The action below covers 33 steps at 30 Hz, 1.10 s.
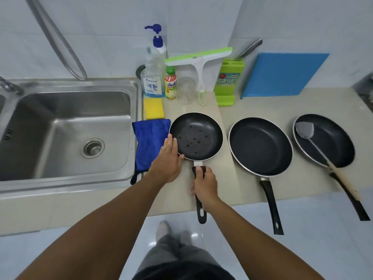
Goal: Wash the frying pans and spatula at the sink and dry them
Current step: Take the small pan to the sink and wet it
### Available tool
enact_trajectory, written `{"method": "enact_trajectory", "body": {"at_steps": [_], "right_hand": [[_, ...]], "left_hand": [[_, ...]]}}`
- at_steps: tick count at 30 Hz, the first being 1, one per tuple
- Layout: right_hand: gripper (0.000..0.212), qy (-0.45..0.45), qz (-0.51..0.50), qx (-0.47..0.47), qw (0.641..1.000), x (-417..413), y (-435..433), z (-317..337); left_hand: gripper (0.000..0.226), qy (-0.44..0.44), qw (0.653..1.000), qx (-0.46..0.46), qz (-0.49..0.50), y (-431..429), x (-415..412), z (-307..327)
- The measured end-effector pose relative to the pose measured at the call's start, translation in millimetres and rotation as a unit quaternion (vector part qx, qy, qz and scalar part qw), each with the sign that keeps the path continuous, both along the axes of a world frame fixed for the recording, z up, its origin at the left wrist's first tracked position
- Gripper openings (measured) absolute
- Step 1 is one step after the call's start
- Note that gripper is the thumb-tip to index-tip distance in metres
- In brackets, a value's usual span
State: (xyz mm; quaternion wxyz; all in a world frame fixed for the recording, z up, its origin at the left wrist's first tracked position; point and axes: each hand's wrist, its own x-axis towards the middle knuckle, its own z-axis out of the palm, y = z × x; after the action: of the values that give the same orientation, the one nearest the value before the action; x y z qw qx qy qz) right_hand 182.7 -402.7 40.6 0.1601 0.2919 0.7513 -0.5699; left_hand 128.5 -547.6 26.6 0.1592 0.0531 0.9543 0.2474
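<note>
Now, from my end the far left is the steel sink (pixel 70 85), its drain (pixel 94 147) in the basin floor and a metal hose (pixel 60 39) hanging down the tiled wall behind it; just right of the sink a blue cloth (pixel 149 138) lies on the counter (pixel 262 106), with a yellow sponge (pixel 153 108) behind it. Further back stand a pump soap bottle (pixel 153 77), a small green-capped bottle (pixel 170 83), a clear jar (pixel 185 91) and a green-and-white squeegee (pixel 198 57). I see the left hand (pixel 167 160) with fingers straight and together, flat against the left rim of the small pan (pixel 198 136), holding nothing; that small pan sits on the counter just beside the cloth, dark specks scattered over its inside. The right hand (pixel 204 185) is curled round the small pan's black handle near the bowl, thumb on top; the handle's end sticks out past the counter edge. Behind are a green knife holder (pixel 229 79) and a blue board (pixel 282 73) leaning on the wall; the middle pan (pixel 260 146) rests apart from the first, handle toward the camera. The far-right pan (pixel 333 138) lies beside it, not touching; the spatula (pixel 304 130) lies in it, blade at the pan's left inside, wooden handle running out over the pan's own.
</note>
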Motion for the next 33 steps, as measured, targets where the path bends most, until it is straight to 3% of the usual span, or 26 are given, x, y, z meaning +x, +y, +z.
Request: {"method": "enact_trajectory", "body": {"at_steps": [4, 10, 14, 18, 25, 33], "right_hand": [[0.021, 0.018, -0.022, -0.049, 0.998, 5.5, -5.5, 7.6], [0.008, 0.028, 0.065, -0.101, 0.992, 2.1, -15.5, 39.5], [0.023, -0.008, 0.097, -0.132, 0.986, -4.4, -42.4, 54.6], [0.028, -0.012, 0.121, -0.139, 0.983, -7.1, -78.2, 62.6], [0.033, -0.03, 0.196, -0.163, 0.967, -26.0, -175.4, 68.7], [0.034, -0.033, 0.144, -0.156, 0.977, -44.1, -320.7, 47.5]], "left_hand": [[0.073, 0.006, 1.0, 0.002, -0.012, -15.2, -1.3, 16.1], [0.071, 0.041, 0.997, 0.037, 0.055, -46.2, 9.5, 52.3], [0.066, 0.112, 0.987, 0.088, 0.079, -82.3, 24.9, 67.7], [0.066, 0.143, 0.982, 0.084, 0.089, -123.7, 26.9, 69.1], [0.071, 0.133, 0.979, 0.094, 0.123, -225.1, 25.8, 66.5], [0.08, 0.05, 0.989, 0.087, 0.111, -381.1, -1.5, 40.2]]}}
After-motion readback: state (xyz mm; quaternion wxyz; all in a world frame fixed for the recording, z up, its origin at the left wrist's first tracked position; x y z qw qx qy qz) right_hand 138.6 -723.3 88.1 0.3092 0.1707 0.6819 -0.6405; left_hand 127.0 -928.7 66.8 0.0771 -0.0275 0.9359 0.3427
